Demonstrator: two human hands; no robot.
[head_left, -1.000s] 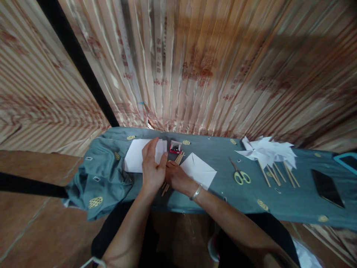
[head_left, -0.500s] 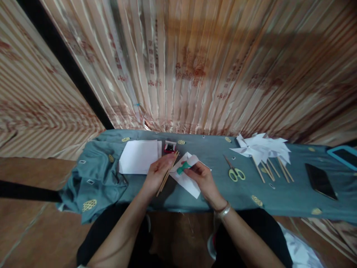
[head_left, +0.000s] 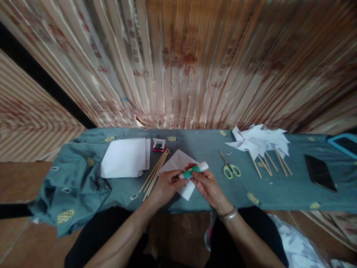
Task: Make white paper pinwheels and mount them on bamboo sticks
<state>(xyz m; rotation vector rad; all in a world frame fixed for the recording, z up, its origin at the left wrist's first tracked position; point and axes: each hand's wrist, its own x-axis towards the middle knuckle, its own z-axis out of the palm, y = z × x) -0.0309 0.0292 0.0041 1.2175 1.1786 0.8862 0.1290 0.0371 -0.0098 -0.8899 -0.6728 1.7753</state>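
A white and green glue stick (head_left: 193, 171) is held tilted between both hands, just above a white sheet of paper (head_left: 178, 159). My left hand (head_left: 169, 185) pinches its lower left end. Around its right part close the fingers of my right hand (head_left: 208, 185). The paper lies flat with cuts running in from its corners, partly covered by my hands. Left of it, several wooden sticks (head_left: 154, 174) lie in a slanted bundle, close to my left hand.
A stack of white paper (head_left: 124, 158) and a small red box (head_left: 158, 145) lie to the left. Green-handled scissors (head_left: 229, 166) lie right of my hands. Beyond are paper pinwheels (head_left: 260, 140) on sticks, a black phone (head_left: 320, 173) and a blue-framed device (head_left: 344, 146). Behind hangs a curtain (head_left: 178, 74).
My left hand has left the wooden sticks and taken hold of the glue stick's left end. My right hand keeps its grip on it. The view has shifted slightly.
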